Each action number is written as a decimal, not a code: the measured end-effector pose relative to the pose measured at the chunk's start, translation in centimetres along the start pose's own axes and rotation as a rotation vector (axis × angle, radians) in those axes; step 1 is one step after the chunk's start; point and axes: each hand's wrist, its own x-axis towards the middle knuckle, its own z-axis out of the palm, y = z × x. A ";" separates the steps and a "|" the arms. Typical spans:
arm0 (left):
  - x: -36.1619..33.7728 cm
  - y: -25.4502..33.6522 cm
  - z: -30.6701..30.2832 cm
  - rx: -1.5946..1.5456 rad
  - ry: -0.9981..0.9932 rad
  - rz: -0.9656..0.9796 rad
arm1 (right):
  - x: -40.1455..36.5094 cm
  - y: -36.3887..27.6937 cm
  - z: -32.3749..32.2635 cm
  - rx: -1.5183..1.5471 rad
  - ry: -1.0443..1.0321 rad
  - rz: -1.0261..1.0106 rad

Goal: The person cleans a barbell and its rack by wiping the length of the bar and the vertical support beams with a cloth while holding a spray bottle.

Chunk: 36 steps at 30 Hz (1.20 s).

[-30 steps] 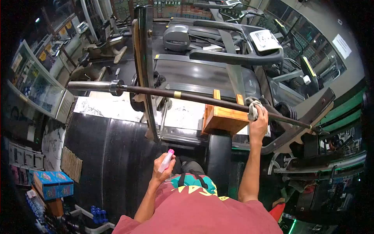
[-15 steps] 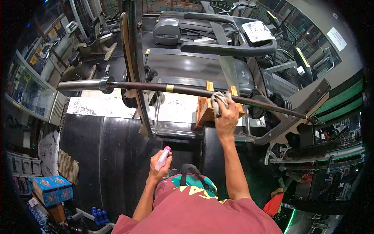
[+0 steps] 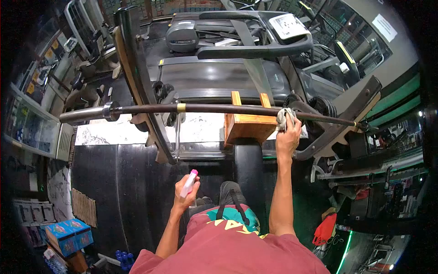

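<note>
My right hand [image 3: 289, 138] presses a crumpled pale cloth [image 3: 285, 118] against a long dark barbell bar [image 3: 210, 108], right of a wooden block stand [image 3: 248, 127]. The fingers are closed round the cloth. Lower down, my left hand [image 3: 186, 193] grips a spray bottle [image 3: 189, 183] with a pink nozzle, held in front of my body; the bottle's lower part is partly hidden by the fingers. The bar lies across a rack with angled uprights [image 3: 145, 91]. Its thick silver sleeve [image 3: 86, 114] sticks out at the left.
A black padded bench [image 3: 248, 171] reaches from the wooden stand towards me. Beyond the bar stands a treadmill [image 3: 219, 80]. Blue boxes [image 3: 69, 236] and blue dumbbells [image 3: 123, 259] are at lower left. The right rack upright [image 3: 342, 116] slants outward beside my right hand.
My right hand has moved the cloth rightward along the bar, from over the wooden stand to past its right side. The view has shifted slightly. My left hand still holds the spray bottle.
</note>
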 end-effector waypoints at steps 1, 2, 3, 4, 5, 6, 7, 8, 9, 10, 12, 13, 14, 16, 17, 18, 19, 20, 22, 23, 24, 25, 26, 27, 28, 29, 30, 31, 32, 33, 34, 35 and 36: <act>0.3 0.3 0.3 0.012 -0.010 0.038 | 0.0 0.1 0.0 -0.001 -0.004 -0.011; 0.7 0.2 0.8 0.013 -0.021 0.038 | -0.1 0.1 -0.1 -0.010 -0.024 0.015; 1.0 0.0 1.3 -0.002 -0.014 0.080 | -0.2 0.2 -0.1 0.001 -0.005 0.014; 1.2 0.0 1.7 -0.015 -0.005 0.122 | -0.1 0.4 -0.1 0.014 -0.005 0.008; 1.4 0.0 1.9 -0.013 -0.012 0.121 | -0.1 0.5 -0.2 0.029 -0.006 0.002; 1.5 0.3 2.0 0.013 -0.026 0.134 | 0.0 0.5 -0.3 0.027 -0.006 0.009; 1.7 0.5 2.2 0.039 -0.042 0.149 | 0.1 0.4 -0.4 0.044 -0.006 0.000; 1.8 0.6 2.2 0.039 -0.051 0.152 | 0.1 0.4 -0.6 0.059 -0.005 -0.008; 1.9 0.5 2.4 0.031 -0.071 0.101 | 0.2 0.6 -0.7 0.054 0.006 -0.006; 2.0 0.4 2.8 0.020 -0.088 0.048 | 0.3 0.8 -0.8 0.056 -0.004 -0.019; 2.3 0.1 3.9 -0.007 -0.079 0.074 | 0.5 0.9 -1.0 0.087 -0.018 -0.037; 2.7 0.2 4.4 -0.023 -0.069 0.094 | 0.7 1.3 -0.9 0.104 -0.020 -0.054; 2.9 0.3 4.8 0.001 -0.070 0.119 | 0.8 1.6 -0.6 0.173 -0.042 -0.034; 3.2 1.2 6.0 -0.016 -0.030 0.098 | 1.1 0.7 -1.1 0.287 -0.118 0.035; 3.0 1.7 6.7 -0.033 -0.002 0.072 | 1.5 -0.8 -1.3 0.269 -0.132 -0.008; 3.2 2.5 7.4 -0.082 0.004 0.062 | 1.5 -1.9 -0.6 0.247 -0.152 -0.099; 3.5 3.1 8.2 -0.074 0.003 0.067 | 1.4 -3.9 -0.4 0.280 -0.192 -0.172; 3.5 3.6 9.0 -0.136 -0.015 0.031 | 0.9 -5.0 1.3 0.310 -0.182 -0.277; 4.1 3.4 10.4 -0.135 -0.042 0.050 | 0.7 -7.9 1.1 0.345 -0.296 -0.365; 4.6 3.5 11.0 -0.131 -0.040 0.048 | 1.1 -8.2 0.7 0.338 -0.314 -0.397; 4.9 3.6 11.7 -0.072 -0.059 0.085 | 1.6 -7.6 0.2 0.376 -0.349 -0.390; 5.2 3.8 12.5 -0.014 -0.078 0.121 | 2.1 -6.6 -0.4 0.412 -0.386 -0.382; 5.5 4.2 13.1 -0.049 -0.101 0.040 | 2.5 -5.3 -1.1 0.414 -0.392 -0.379; 5.8 4.6 13.7 -0.043 -0.102 0.034 | 2.8 -3.8 -1.9 0.367 -0.406 -0.345; 6.2 4.9 14.2 0.005 -0.135 0.030 | 3.0 -2.0 -2.5 0.323 -0.416 -0.311; 6.7 5.2 14.6 0.055 -0.168 0.028 | 3.2 0.1 -2.8 0.274 -0.373 -0.275; 7.1 5.3 15.0 0.090 -0.185 0.040 | 3.6 2.4 -3.1 0.236 -0.326 -0.231; 7.5 5.5 15.5 0.099 -0.185 0.035 | 4.0 4.8 -3.2 0.232 -0.247 -0.184; 7.9 5.7 16.0 0.107 -0.187 0.084 | 4.7 6.7 -3.8 0.158 -0.184 -0.156; 8.0 6.0 16.6 0.114 -0.189 0.129 | 5.3 8.4 -4.3 0.093 -0.167 -0.096; 7.9 6.1 17.2 0.092 -0.182 0.052 | 5.9 9.5 -4.8 0.096 -0.166 -0.064; 7.9 6.5 17.7 0.096 -0.174 0.047 | 6.5 10.2 -5.1 0.101 -0.160 -0.035; 8.0 7.4 18.3 0.117 -0.142 0.094 | 6.8 10.2 -5.1 0.090 -0.209 -0.005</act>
